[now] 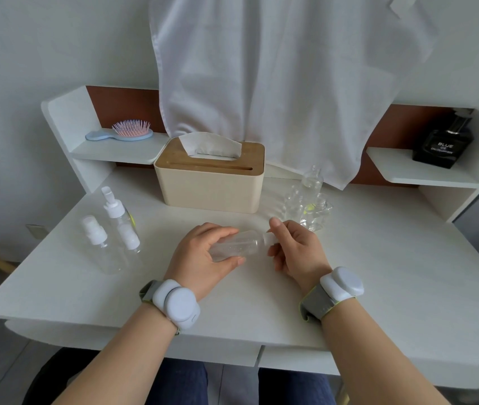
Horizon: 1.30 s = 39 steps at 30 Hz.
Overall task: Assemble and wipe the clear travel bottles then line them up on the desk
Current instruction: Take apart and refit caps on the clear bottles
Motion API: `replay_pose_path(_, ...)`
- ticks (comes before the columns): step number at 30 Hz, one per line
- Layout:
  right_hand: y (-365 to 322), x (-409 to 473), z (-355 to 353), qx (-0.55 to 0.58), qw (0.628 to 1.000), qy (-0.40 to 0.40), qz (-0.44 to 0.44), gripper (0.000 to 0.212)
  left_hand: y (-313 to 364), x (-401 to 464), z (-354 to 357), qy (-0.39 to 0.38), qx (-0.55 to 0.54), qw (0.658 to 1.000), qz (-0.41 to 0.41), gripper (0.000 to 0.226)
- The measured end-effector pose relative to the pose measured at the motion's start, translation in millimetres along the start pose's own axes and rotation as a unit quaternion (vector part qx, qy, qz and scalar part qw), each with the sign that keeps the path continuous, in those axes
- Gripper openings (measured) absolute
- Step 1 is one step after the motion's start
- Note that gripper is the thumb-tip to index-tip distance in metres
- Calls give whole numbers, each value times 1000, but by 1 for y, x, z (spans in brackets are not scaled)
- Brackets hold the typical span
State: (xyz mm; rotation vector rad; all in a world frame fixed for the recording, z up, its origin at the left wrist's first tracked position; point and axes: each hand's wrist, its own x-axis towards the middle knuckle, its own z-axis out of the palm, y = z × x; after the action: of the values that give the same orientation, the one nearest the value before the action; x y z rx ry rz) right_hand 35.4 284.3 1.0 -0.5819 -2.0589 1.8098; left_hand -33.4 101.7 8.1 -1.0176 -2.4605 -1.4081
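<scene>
Just above the surface, the left hand curls round the clear bottle laid sideways to steady it, while the right hand pinches its white cap, seemingly screwing it on.

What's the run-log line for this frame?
step: cap fitting | left hand: grips clear bottle | right hand: pinches white cap at neck | assembled bottles: left of desk

Both forearms reach forward, a pale band on each wrist. The left hand curls fingers and thumb in a sideways grip; the right hand faces it, thumb raised, fingertips pinching inward.
</scene>
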Motion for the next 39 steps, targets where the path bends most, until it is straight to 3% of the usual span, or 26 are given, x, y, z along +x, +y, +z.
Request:
replay_pose_path(3,0,-1,1,-30,999,-11,-25,37,0,0,0,-1,3,1000,3,46)
replay_pose_path(13,-3,-6,-3,63,996,-33,-49,5,0,1,1,12,8,1000,3,47)
replay_pose_path(24,-19,-13,-14,191,979,-55,-36,18,11,-5,-9,59,54,997,24,46)
replay_pose_path(39,-33,-26,-35,290,955,-26,-55,23,41,-8,-52,135,7,990,25,44)
